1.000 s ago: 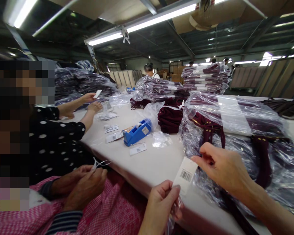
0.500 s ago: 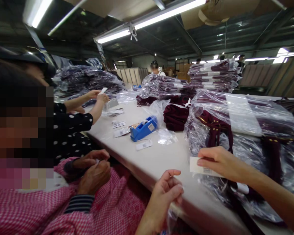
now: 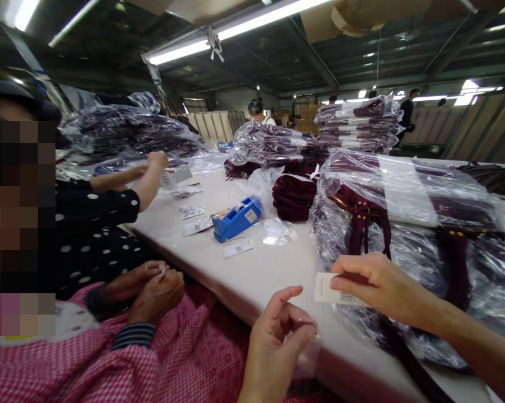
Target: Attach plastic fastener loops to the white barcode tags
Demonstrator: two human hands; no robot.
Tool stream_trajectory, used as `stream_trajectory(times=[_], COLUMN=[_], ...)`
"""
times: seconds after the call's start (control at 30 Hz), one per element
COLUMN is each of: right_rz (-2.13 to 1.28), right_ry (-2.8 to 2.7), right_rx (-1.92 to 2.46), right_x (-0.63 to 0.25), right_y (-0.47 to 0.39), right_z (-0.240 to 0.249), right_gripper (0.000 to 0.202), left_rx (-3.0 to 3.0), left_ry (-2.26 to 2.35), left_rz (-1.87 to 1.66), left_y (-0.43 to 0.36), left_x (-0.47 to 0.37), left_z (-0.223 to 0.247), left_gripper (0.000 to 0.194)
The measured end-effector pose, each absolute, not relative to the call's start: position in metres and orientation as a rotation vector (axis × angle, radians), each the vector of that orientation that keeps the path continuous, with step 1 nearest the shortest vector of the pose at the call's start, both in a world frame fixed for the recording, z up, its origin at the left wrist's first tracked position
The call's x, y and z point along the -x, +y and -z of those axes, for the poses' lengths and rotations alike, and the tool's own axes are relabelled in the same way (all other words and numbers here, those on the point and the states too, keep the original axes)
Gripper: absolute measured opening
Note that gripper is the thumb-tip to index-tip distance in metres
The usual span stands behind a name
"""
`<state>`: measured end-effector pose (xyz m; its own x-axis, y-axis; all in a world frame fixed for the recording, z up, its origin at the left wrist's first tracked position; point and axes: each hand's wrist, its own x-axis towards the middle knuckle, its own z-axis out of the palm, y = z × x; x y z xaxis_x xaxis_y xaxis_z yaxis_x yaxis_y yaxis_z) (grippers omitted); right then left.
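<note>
Right hand (image 3: 372, 282) pinches the barcode tag (image 3: 323, 287) by its upper edge, apparently leaving the printed face exposed; left hand (image 3: 277, 338) half-curls at clear film (image 3: 309, 358), grip indeterminable.

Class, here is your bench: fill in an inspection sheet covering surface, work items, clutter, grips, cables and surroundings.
Surface: pale table, with goods and labels lying on it.
Work items: white barcode tag; plastic-wrapped maroon goods near it.
Clutter: blue tape dispenser; white label in front; loose clear plastic.
Grips: right hand pinches the tag; left hand half-curled, clear film at its fingertips, hold unclear.
Cables: nothing seen on the table.
Surroundings: co-workers alongside, a polka-dot sleeve and pink checked garment showing; lit tube light overhead.
</note>
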<state>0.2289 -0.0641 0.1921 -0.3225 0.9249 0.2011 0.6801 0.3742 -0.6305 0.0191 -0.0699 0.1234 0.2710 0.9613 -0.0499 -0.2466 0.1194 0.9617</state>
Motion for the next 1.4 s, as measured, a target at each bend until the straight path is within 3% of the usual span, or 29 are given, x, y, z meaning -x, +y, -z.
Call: stream_trajectory(times=[1.4], right_rz=[-0.363], right_ry=[-2.488], right_rx=[1.472], right_x=[-0.239], right_y=[-0.07], right_z=[-0.201], right_gripper=[0.03], left_rx=[-1.03], left_ry=[0.918], left_rz=[-0.897], left_y=[-0.069], left_x=[-0.027], left_z=[-0.123], left_gripper=[0.062])
